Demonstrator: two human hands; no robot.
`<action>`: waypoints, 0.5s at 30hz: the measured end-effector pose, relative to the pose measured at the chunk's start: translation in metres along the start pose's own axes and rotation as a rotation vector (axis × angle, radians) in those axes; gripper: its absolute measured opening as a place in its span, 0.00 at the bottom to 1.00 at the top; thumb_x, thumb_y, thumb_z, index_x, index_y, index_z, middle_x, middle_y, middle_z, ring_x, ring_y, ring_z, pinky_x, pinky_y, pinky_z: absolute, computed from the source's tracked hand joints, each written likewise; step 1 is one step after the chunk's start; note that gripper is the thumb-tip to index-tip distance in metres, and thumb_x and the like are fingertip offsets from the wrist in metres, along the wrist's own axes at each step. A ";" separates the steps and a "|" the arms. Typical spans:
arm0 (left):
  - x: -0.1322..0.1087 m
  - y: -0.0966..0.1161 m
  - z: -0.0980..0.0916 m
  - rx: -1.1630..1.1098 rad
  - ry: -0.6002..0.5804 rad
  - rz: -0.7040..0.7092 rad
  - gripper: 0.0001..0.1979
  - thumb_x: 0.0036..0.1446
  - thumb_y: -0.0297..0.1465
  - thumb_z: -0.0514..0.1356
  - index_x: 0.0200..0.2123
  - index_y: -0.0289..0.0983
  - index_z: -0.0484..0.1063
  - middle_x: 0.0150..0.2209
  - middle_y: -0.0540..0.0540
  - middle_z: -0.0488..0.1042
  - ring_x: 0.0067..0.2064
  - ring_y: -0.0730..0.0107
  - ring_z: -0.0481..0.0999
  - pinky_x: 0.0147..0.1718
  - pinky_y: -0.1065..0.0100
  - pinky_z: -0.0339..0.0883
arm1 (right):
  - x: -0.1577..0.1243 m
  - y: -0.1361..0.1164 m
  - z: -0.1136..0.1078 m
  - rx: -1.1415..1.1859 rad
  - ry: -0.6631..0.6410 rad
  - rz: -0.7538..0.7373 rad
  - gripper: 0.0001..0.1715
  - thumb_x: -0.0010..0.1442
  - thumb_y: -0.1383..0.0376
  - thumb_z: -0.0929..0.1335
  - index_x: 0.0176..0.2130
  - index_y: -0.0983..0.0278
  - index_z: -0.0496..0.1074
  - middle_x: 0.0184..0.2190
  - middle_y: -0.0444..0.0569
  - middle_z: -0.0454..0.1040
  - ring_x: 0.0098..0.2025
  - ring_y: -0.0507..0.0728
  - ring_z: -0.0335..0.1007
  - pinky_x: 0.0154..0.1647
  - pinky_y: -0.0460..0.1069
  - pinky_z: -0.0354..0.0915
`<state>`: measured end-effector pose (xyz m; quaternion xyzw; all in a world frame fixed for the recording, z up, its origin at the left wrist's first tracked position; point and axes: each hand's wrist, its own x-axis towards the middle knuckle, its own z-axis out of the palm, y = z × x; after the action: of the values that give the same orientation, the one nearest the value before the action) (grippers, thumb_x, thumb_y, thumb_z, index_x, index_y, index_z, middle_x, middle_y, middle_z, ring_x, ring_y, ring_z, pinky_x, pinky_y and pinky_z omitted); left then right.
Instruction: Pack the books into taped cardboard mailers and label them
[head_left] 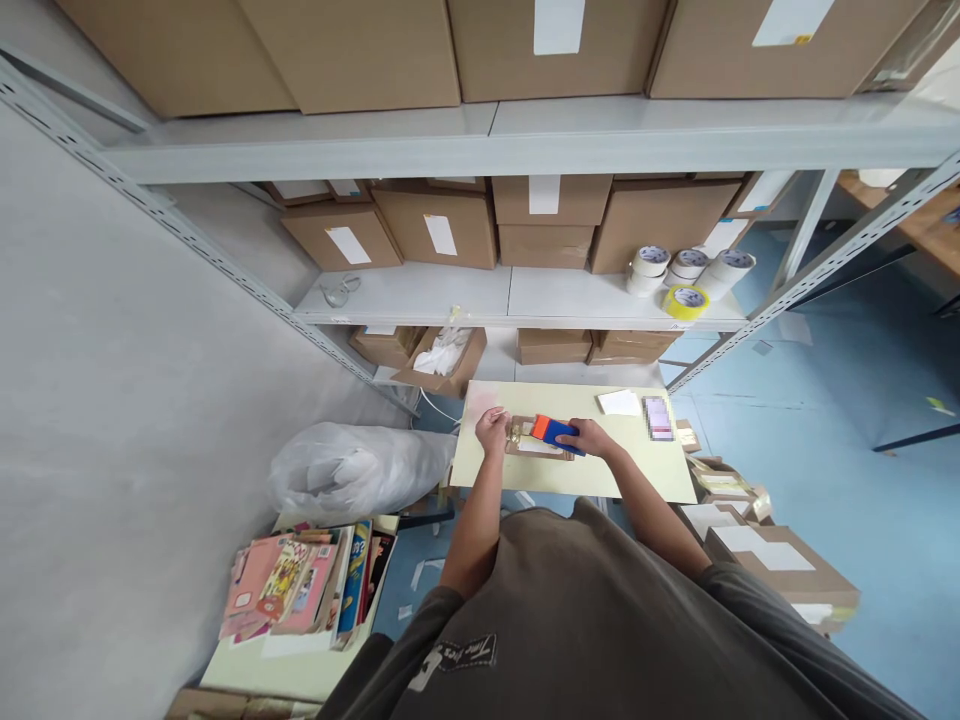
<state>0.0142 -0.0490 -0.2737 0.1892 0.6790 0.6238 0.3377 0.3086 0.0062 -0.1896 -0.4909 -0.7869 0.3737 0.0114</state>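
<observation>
On the pale yellow table (652, 478) lies a small cardboard package (514, 449) with a white label on top. My right hand (589, 438) is wrapped around a blue and orange tape dispenser (557, 432), its orange end over the package. Shiny clear tape (514, 433) shows at the package's left end. My left hand (492, 430) is beside that end with its fingers closed; what they pinch, if anything, is too small to make out.
A phone (658, 418) and white papers (619, 402) lie on the table's right side. Shelves (570, 295) behind hold cardboard boxes (435, 228) and tape rolls (686, 301). A plastic-wrapped bundle (360, 470) and books (300, 590) are at left, more boxes (784, 570) at right.
</observation>
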 end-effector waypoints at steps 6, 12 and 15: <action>0.028 -0.005 -0.052 -0.075 0.128 -0.006 0.24 0.45 0.34 0.73 0.48 0.34 0.80 0.28 0.46 0.82 0.31 0.63 0.83 0.34 0.66 0.76 | -0.015 0.033 -0.017 -0.097 -0.033 0.125 0.24 0.62 0.44 0.74 0.37 0.63 0.79 0.35 0.53 0.82 0.37 0.59 0.77 0.33 0.47 0.59; 0.028 -0.040 -0.046 -0.037 0.230 -0.145 0.20 0.47 0.32 0.70 0.45 0.32 0.79 0.26 0.46 0.80 0.32 0.59 0.83 0.33 0.65 0.74 | 0.004 0.030 -0.009 -0.175 -0.131 0.195 0.21 0.61 0.48 0.74 0.40 0.63 0.80 0.38 0.53 0.83 0.38 0.59 0.78 0.32 0.47 0.59; 0.032 -0.056 -0.039 0.061 0.212 -0.164 0.18 0.48 0.33 0.68 0.44 0.34 0.79 0.26 0.46 0.79 0.31 0.58 0.84 0.32 0.63 0.75 | 0.011 0.031 -0.006 -0.185 -0.166 0.224 0.20 0.62 0.49 0.74 0.41 0.64 0.80 0.40 0.54 0.83 0.40 0.59 0.79 0.33 0.47 0.60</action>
<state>-0.0263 -0.0634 -0.3360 0.0762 0.7427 0.5898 0.3079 0.3290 0.0256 -0.2078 -0.5420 -0.7566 0.3378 -0.1406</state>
